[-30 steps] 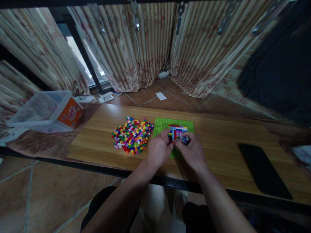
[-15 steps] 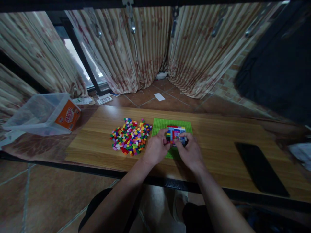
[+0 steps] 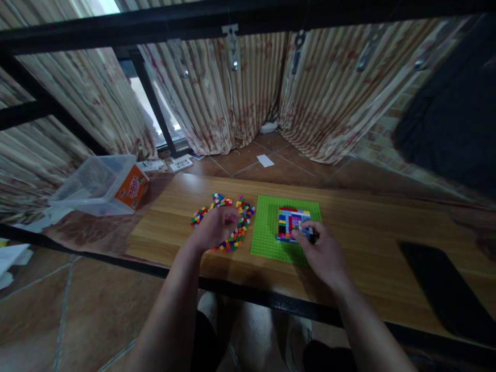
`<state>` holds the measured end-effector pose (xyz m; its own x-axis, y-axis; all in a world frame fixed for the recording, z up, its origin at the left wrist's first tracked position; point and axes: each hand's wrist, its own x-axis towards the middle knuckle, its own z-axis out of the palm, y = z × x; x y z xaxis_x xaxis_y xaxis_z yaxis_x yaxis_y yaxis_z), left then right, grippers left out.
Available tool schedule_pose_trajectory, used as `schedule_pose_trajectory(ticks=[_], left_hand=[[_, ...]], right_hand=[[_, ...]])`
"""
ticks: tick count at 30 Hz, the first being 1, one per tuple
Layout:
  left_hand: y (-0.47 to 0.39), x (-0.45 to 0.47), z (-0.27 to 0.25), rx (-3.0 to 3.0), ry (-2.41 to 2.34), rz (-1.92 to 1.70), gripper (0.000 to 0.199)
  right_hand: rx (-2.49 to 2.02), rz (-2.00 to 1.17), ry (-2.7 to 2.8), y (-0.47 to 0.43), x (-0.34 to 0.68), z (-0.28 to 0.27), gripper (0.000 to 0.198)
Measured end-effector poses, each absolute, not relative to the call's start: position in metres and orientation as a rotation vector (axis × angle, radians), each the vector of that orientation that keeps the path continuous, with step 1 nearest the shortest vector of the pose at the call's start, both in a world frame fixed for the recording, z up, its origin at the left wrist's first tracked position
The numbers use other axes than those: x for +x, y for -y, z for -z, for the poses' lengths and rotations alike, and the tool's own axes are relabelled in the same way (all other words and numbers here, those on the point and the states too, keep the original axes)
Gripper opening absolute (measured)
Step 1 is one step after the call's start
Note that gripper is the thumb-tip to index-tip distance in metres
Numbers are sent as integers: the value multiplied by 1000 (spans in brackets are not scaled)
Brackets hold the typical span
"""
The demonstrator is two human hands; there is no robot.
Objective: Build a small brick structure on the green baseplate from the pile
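Head: baseplate (image 3: 265, 227) near table edge (image 3: 271, 298)

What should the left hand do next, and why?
Perhaps the left hand should pick from the loose toy brick pile: it hides part of that pile, while the right hand is at the brick build on the green baseplate. Whether the left fingertips hold anything is unclear.
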<state>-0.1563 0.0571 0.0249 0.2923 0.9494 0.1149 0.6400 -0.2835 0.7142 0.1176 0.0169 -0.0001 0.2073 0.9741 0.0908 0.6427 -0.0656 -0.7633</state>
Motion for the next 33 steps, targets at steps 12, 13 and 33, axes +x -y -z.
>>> schedule_pose_trajectory(ticks=[12,13,33], left_hand=[[-54,-186,-22,2034,-1598,-585,26],[-54,-187,-22,2039,-1599,-578,26],[-47,-169,-23,2111,-1444,-469,24]], right_hand=[[-1819,-705,1518,-20,129,0,45],[-1812,-708,1521,-20,130,1,45],[-1720,-805,1554,-20,140,1,37]])
